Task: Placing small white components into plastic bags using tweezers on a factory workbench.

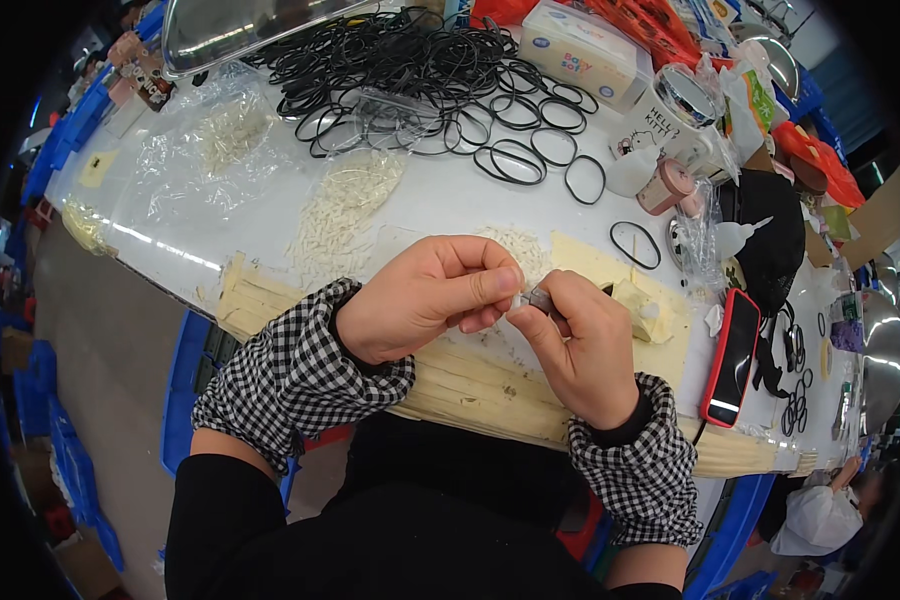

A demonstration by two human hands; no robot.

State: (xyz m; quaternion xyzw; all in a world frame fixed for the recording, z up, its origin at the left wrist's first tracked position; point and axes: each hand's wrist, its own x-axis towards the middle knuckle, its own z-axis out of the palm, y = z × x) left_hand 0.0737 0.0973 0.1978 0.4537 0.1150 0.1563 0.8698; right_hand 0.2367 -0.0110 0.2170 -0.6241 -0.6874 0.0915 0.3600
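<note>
My left hand (432, 298) is closed in a pinch, thumb against forefinger, on a small white piece (516, 301) that is mostly hidden by the fingertips. Close against it, my right hand (592, 345) is closed on a small grey, metallic-looking thing (541, 299). The two sets of fingertips nearly meet above the table's front edge. Just behind them lies a small heap of white bits (515, 243). A larger spread of short white pieces (332, 215) spills from a clear bag to the left of it.
Black rubber rings (370, 70) lie tangled at the back. A red-cased phone (732, 358) rests at the right, near a yellowish lump (645, 310). A tissue pack (582, 55) and a white mug (650, 120) stand back right. Yellow tape (470, 395) covers the front edge.
</note>
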